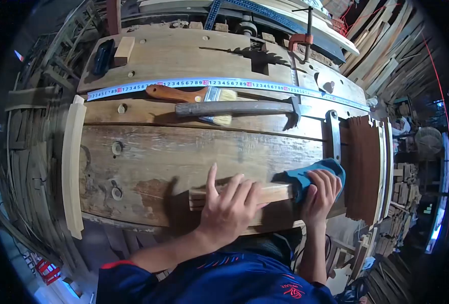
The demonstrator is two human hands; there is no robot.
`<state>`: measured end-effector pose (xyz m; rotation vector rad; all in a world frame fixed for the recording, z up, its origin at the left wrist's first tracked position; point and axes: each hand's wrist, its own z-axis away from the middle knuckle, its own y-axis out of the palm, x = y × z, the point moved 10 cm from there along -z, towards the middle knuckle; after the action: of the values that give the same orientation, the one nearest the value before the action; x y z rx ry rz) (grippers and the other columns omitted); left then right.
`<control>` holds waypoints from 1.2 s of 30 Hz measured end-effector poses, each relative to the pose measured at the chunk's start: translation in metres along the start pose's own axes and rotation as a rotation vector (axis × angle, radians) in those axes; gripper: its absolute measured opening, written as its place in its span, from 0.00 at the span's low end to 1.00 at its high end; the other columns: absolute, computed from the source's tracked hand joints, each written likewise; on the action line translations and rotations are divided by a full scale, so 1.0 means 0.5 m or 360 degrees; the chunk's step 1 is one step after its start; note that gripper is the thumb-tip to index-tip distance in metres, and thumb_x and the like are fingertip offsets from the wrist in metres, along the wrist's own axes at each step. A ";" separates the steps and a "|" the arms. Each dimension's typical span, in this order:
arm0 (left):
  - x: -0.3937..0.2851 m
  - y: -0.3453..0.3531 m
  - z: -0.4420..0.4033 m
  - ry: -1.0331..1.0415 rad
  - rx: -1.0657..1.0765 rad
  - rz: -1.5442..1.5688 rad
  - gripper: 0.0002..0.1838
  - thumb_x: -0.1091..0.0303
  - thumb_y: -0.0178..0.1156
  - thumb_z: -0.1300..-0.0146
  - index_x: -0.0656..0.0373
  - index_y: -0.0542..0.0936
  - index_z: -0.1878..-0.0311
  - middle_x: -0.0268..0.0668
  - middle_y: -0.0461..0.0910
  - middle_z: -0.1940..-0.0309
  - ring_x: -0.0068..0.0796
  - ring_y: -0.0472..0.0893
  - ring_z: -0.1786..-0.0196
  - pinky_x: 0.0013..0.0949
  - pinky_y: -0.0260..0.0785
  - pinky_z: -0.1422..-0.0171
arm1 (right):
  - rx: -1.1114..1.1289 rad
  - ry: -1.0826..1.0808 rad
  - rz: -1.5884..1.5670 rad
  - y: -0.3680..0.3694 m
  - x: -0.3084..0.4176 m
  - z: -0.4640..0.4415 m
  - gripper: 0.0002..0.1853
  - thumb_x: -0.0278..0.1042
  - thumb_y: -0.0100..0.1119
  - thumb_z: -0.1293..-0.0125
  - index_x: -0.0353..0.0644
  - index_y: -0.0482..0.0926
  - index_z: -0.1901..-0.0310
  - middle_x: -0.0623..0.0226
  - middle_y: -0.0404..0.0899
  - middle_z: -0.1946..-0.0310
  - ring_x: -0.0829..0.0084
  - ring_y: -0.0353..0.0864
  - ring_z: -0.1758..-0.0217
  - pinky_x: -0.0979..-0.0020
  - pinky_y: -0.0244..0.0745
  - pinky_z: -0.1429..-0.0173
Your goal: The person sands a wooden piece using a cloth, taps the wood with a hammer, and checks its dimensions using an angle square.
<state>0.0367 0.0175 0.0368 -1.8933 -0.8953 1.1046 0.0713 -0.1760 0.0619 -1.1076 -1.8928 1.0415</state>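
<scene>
My left hand point(229, 207) is wrapped over a light wooden piece point(277, 192) near the front edge of the workbench point(153, 152), with one finger raised. At the right end of the piece, my right hand point(322, 195) grips a blue cloth point(300, 177) bunched around that end. Beyond my hands lie a hammer point(234, 107) and a brush point(176, 95) with a wooden handle; the hammer's shaft rests across the brush. A measuring tape point(224, 82) stretches across the bench behind them.
A long pale strip point(73, 167) stands at the bench's left edge. Brown boards point(361, 169) are stacked at the right edge, beside a metal bar point(333, 134). At the back are a red clamp point(301, 39), a wooden block point(124, 50) and a dark object point(103, 57).
</scene>
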 end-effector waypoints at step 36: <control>0.001 -0.026 -0.049 -0.0176 -0.0006 0.0109 0.27 0.47 0.86 0.60 0.54 0.87 0.63 0.37 0.82 0.62 0.44 0.83 0.54 0.45 0.80 0.48 | -0.0002 -0.0227 -0.0335 -0.014 -0.054 -0.013 0.15 0.44 0.68 0.33 0.44 0.86 0.51 0.63 0.86 0.55 0.59 0.84 0.47 0.53 0.69 0.35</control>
<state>0.0564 0.0178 0.0560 -1.8935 -0.8996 1.2600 0.0848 -0.2006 0.0663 -0.8313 -2.0715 1.0218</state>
